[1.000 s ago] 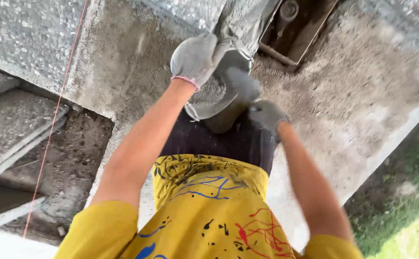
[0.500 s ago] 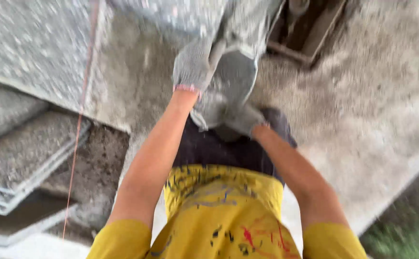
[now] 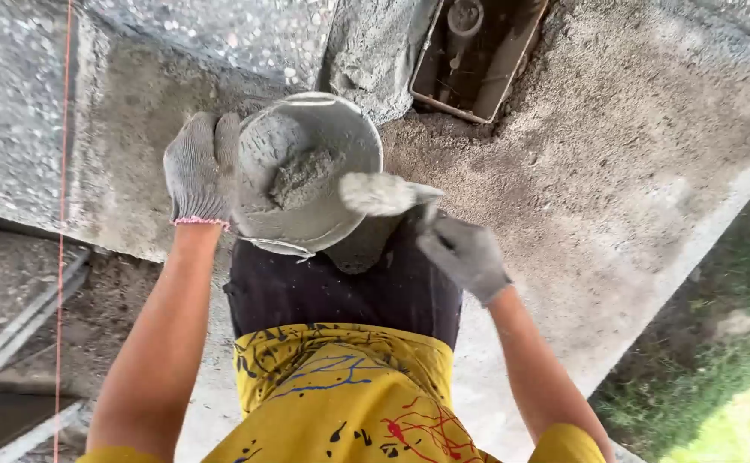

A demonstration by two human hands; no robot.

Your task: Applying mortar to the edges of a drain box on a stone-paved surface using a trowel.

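While the left hand (image 3: 199, 171) grips a round mortar-caked bucket (image 3: 306, 171), the right hand (image 3: 465, 255) holds a trowel (image 3: 383, 195).

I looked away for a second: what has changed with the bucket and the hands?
The bucket has tipped so its inside, with a lump of mortar, now shows. The right hand has come off its underside and holds a trowel over the rim. The left hand still grips the bucket's side.

The bucket (image 3: 306, 171) hides the left hand's (image 3: 199, 171) palm.

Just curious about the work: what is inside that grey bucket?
The bucket holds a lump of wet grey mortar. A trowel in the right hand covers part of the rim; the bottom under the mortar is hidden.
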